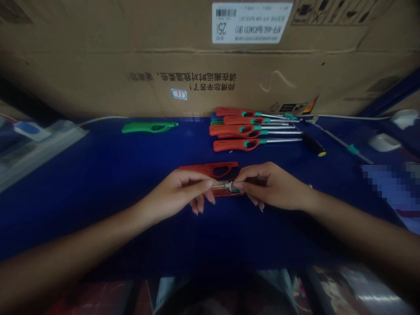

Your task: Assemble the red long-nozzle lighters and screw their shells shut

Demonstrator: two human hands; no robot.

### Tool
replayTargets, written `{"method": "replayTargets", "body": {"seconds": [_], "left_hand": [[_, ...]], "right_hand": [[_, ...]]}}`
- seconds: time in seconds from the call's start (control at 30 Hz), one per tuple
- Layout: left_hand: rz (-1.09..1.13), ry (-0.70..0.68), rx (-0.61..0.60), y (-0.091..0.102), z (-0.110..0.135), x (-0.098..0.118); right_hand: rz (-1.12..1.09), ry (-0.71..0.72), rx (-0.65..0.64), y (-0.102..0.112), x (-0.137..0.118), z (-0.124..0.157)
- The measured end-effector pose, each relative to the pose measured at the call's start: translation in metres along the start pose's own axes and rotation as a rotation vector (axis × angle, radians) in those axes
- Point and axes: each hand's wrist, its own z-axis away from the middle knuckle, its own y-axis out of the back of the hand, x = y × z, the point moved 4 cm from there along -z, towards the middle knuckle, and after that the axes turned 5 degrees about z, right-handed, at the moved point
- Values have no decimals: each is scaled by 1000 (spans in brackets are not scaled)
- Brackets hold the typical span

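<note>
Near the middle of the table, my left hand [188,188] pinches one end of a small, pale, tube-like lighter part [221,185] between thumb and fingertips. My right hand [267,186] closes thumb and forefinger at the whitish fitting on its other end; thin wires seem to show there. Under the fingertips lies a red lighter shell half [219,193], mostly covered by my hands, with a bit of green beside it. Just behind is another red shell half [210,169] with a trigger opening, lying flat.
Several red lighters [236,145] with metal stems are piled at the back, beside a black tool handle with a yellow tip [313,145]. A green lighter body [149,127] lies back left. A large cardboard box [108,83] stands behind; white plastic pieces [383,142] are at right.
</note>
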Motion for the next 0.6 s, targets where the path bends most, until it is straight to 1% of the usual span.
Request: {"method": "replayTargets", "body": {"seconds": [0.33,0.6], "left_hand": [[-3,-1,33,-1,-1,-1],[-59,-18,8,-1,0,-1]], "right_hand": [[7,14,54,0,3,-1],[-46,24,63,-3,-1,0]]}}
